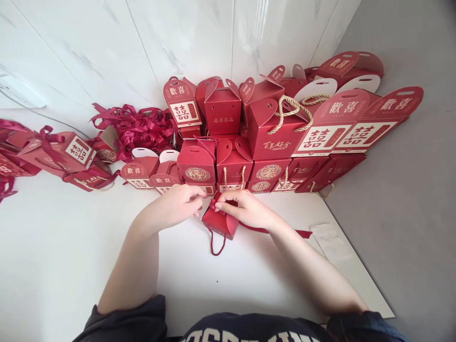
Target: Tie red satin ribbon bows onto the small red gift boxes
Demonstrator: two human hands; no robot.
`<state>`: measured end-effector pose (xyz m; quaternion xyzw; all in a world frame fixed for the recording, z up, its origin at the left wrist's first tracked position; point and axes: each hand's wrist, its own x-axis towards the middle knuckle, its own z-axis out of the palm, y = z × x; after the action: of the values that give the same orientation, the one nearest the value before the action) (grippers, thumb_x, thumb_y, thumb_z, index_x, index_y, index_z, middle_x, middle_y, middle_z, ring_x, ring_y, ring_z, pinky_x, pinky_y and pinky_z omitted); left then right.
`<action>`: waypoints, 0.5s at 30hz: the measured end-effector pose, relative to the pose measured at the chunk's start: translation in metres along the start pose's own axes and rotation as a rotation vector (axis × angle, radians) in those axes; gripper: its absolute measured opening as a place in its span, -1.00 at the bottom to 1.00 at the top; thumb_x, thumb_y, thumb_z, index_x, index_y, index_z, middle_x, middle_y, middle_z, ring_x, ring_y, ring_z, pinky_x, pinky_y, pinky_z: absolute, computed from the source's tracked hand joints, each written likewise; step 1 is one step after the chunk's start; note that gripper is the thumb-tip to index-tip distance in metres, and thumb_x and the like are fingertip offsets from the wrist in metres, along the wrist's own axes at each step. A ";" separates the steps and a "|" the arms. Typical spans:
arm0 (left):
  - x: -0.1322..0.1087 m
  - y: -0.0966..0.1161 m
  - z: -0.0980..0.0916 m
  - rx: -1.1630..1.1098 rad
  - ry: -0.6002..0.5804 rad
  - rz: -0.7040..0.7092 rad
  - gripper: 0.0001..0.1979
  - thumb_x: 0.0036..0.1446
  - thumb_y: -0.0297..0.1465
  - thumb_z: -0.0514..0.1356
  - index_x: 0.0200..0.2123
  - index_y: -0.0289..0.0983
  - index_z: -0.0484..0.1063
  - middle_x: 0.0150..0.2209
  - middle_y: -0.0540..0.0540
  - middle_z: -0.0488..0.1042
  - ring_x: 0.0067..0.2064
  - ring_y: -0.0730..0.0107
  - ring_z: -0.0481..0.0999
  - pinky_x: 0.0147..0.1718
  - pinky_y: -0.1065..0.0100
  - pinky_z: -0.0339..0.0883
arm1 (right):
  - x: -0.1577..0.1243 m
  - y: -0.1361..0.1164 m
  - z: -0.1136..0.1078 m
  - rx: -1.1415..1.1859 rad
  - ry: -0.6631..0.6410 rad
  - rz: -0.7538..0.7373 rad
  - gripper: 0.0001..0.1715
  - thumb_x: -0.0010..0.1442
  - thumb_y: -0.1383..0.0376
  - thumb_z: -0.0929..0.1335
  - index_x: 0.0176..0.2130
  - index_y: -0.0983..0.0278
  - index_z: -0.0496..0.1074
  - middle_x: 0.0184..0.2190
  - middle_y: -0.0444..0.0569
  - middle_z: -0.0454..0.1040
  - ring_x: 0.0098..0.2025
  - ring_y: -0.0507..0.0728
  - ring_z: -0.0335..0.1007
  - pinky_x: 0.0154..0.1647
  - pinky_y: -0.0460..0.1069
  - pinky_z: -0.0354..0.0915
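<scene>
A small red gift box (221, 225) with a dark red rope handle (218, 253) stands on the white table in front of me. A red ribbon (213, 204) lies on top of it, and its loose tail (302, 233) stretches out to the right beneath my wrist. Thumb and fingers of my right hand (245, 207) pinch the ribbon over the box's top. On the box's left side, my left hand (183, 204) hovers with its fingers bent and apart. Nothing shows between those fingers; whether they touch the box's edge is hard to see.
Red gift boxes (272, 130), many with rope handles, are stacked along the tiled wall. A heap of magenta ribbons (144, 128) sits behind them. More boxes (59, 152), one tied with ribbon, lie far left. A whitish flat packet (329, 242) rests near the table's right edge.
</scene>
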<state>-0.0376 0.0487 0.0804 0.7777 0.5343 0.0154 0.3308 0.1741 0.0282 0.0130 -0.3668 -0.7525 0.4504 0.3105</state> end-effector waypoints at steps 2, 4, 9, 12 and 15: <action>0.000 0.001 0.000 0.011 0.009 0.013 -0.66 0.12 -0.24 0.02 -0.19 -0.19 0.53 -0.35 -0.05 0.62 -0.38 0.21 0.59 -0.42 0.33 0.36 | 0.000 -0.001 -0.001 -0.015 0.002 -0.007 -0.75 0.34 0.23 0.29 -0.29 0.28 0.50 -0.32 -0.07 0.54 -0.27 0.06 0.42 -0.20 -0.06 0.25; 0.000 0.003 0.001 0.013 0.025 0.025 -0.67 0.12 -0.22 0.04 -0.21 -0.19 0.54 -0.35 -0.05 0.61 -0.36 0.20 0.59 -0.39 0.32 0.38 | 0.000 -0.001 -0.002 -0.061 0.024 0.005 -0.74 0.34 0.23 0.28 -0.29 0.28 0.51 -0.31 -0.07 0.53 -0.28 0.06 0.41 -0.20 -0.06 0.24; 0.001 0.001 0.006 -0.053 0.032 0.061 -0.64 0.02 -0.15 0.19 -0.15 -0.20 0.52 -0.25 -0.09 0.62 -0.21 0.16 0.60 -0.28 0.32 0.42 | 0.000 -0.001 -0.004 -0.161 0.090 0.031 -0.63 0.35 0.21 0.26 -0.40 0.29 0.49 -0.43 -0.09 0.46 -0.40 0.03 0.31 -0.30 -0.06 0.20; 0.001 0.000 0.008 -0.079 0.019 0.062 -0.65 0.03 -0.19 0.19 -0.14 -0.22 0.51 -0.26 -0.09 0.62 -0.21 0.17 0.59 -0.29 0.32 0.42 | -0.001 0.000 -0.005 -0.131 0.084 0.033 -0.64 0.35 0.20 0.26 -0.37 0.29 0.52 -0.38 -0.07 0.50 -0.36 0.05 0.35 -0.29 -0.06 0.21; 0.000 0.002 0.006 -0.077 -0.004 0.059 -0.72 0.07 -0.22 0.13 -0.21 -0.21 0.50 -0.35 -0.05 0.60 -0.29 0.22 0.58 -0.37 0.35 0.37 | -0.001 0.000 -0.005 -0.104 0.105 0.038 -0.64 0.35 0.19 0.26 -0.33 0.29 0.54 -0.34 -0.05 0.53 -0.33 0.06 0.39 -0.28 -0.05 0.22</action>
<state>-0.0336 0.0456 0.0763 0.7797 0.5097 0.0443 0.3609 0.1779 0.0296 0.0151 -0.4199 -0.7504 0.3965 0.3215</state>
